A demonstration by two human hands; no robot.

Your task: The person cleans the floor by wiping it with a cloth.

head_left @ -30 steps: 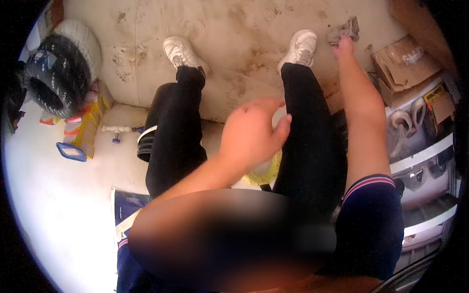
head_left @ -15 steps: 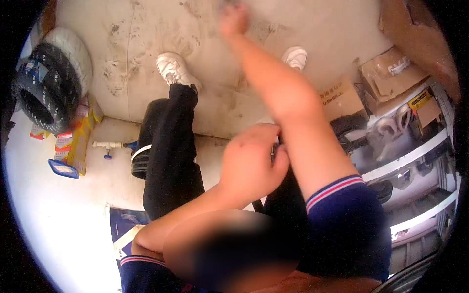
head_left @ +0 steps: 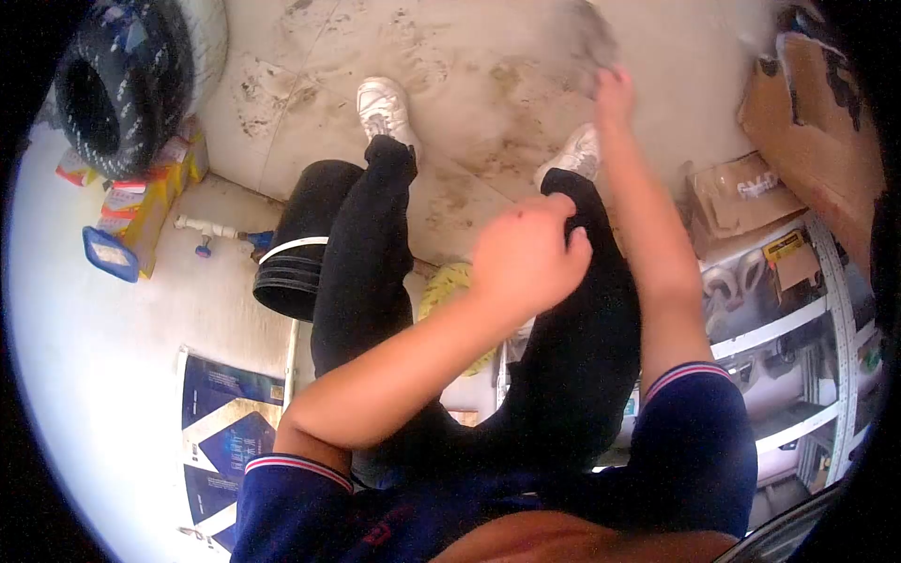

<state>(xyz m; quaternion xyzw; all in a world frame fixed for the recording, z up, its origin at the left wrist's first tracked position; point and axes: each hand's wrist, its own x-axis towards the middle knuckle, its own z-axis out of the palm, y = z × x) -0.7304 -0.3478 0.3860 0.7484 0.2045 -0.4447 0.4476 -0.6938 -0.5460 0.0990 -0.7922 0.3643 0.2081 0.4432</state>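
Note:
My right hand is stretched out over the stained floor, beyond the white shoe on the right. Its fingers are closed on a grey rag, which is smeared by motion. My left hand hangs over the black trousers near my right knee, back of the hand up. A gap shows between its thumb and bent fingers, and nothing is visible in it; the other fingers are partly hidden. Dark smudges mark the floor between and beyond the shoes.
Tires stand at the upper left, above yellow boxes. A black bucket lies beside my left leg, near a pipe with a valve. Cardboard boxes and a metal shelf are at the right.
The right hand has swept with the rag from the right to the left, then back toward the right. The view has shifted, and the left hand stays near the right knee.

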